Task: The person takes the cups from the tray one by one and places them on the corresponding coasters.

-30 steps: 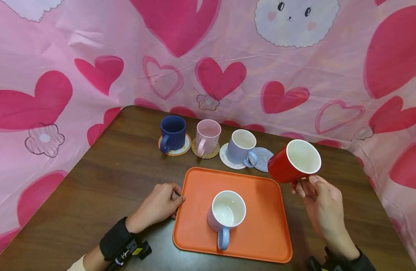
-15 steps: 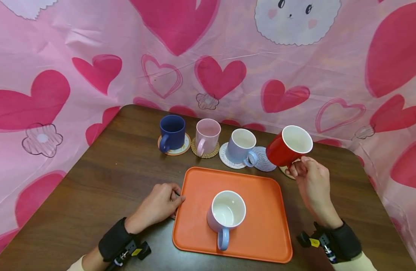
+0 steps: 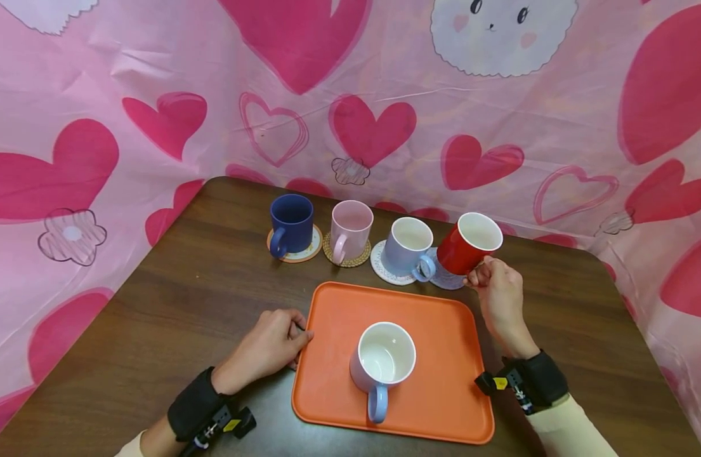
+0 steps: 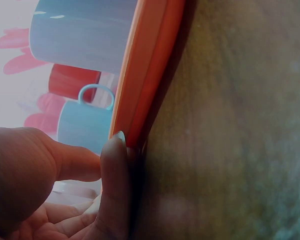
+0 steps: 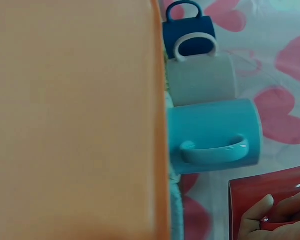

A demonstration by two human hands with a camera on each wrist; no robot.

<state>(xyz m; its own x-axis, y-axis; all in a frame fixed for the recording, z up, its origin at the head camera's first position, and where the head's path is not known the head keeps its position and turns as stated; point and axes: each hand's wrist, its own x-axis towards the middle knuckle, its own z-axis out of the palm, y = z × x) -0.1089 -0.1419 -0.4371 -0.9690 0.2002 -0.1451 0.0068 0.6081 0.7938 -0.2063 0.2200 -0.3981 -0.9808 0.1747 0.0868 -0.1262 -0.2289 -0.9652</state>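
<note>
My right hand [image 3: 501, 298] holds a red mug [image 3: 461, 249] with a white inside by its handle, over a blue-grey round coaster [image 3: 446, 278]. In the right wrist view, fingers [image 5: 262, 210] curl at the red mug's handle. With thumb and fingertips, my left hand [image 3: 273, 339] grips the left rim of an orange tray [image 3: 441, 336]; the left wrist view shows a fingertip [image 4: 113, 155] against its edge. On the tray stands a light-coloured mug [image 3: 358, 368] with a blue handle, turned to the front.
Behind the tray, a navy mug [image 3: 295, 231], a pink mug [image 3: 354, 238] and a light blue mug [image 3: 401, 254] stand in a row on coasters. The wooden table [image 3: 156, 317] ends at a pink heart-patterned cloth [image 3: 224, 63].
My right hand has carried the red mug leftward and back, from beside the tray's right corner to over the blue-grey coaster. The left hand and tray stay put.
</note>
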